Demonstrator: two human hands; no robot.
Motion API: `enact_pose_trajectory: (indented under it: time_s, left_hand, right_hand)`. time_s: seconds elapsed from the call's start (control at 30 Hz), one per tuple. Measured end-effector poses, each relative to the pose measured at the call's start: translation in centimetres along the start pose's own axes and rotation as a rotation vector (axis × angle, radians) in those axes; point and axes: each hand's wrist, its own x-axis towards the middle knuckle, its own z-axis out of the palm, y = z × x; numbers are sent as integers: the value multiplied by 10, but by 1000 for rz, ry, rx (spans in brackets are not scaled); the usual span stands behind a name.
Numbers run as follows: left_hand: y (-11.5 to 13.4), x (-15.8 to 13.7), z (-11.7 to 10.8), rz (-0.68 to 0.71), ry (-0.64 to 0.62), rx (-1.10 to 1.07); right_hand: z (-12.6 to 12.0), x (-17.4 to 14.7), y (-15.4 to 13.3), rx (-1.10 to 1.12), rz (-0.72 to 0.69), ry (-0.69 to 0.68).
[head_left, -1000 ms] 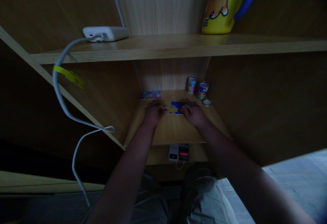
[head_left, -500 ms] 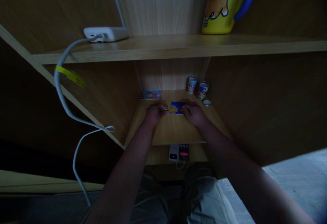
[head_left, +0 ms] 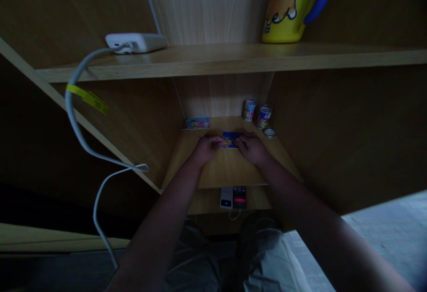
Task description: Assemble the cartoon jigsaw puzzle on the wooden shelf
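Note:
A small blue jigsaw puzzle [head_left: 230,137] with a yellow figure lies flat on the lower board, its right part covered by my fingers. My left hand [head_left: 208,145] pinches a small jigsaw piece [head_left: 223,144] at the puzzle's left edge; most of the piece is hidden by the fingertips. On the other side, my right hand [head_left: 252,146] has its fingers curled and pressed together on the puzzle's right part. Behind my left hand lies a colourful picture strip [head_left: 196,123] with cartoon figures.
Two cartoon-printed cans [head_left: 249,110] [head_left: 264,117] stand at the back right, with a round metal lid [head_left: 269,132] before them. A white power bank [head_left: 226,198] and a phone [head_left: 239,198] lie below. The upper shelf [head_left: 213,63] bears a yellow mug [head_left: 285,12] and a cabled white device [head_left: 136,43].
My left hand has moved right, bringing the jigsaw piece against the puzzle's left edge. My right hand stays in place on the puzzle. The view has shifted slightly.

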Motion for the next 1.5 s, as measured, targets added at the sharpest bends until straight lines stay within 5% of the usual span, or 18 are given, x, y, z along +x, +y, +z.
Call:
enact_pose_trajectory:
  time_s: [0.43, 0.7, 0.93, 1.5]
  left_hand:
    - [-1, 7, 8, 8, -16, 85]
    - [1, 4, 2, 10, 122, 292]
    - [6, 0, 1, 47, 22, 356]
    - [10, 0, 0, 73, 14, 341]
  right_hand:
    - [-12, -2, -25, 47, -145, -45]
    - [-10, -2, -28, 36, -184, -101]
    - [-7, -3, -26, 66, -193, -127]
    - [-4, -3, -25, 89, -209, -135]
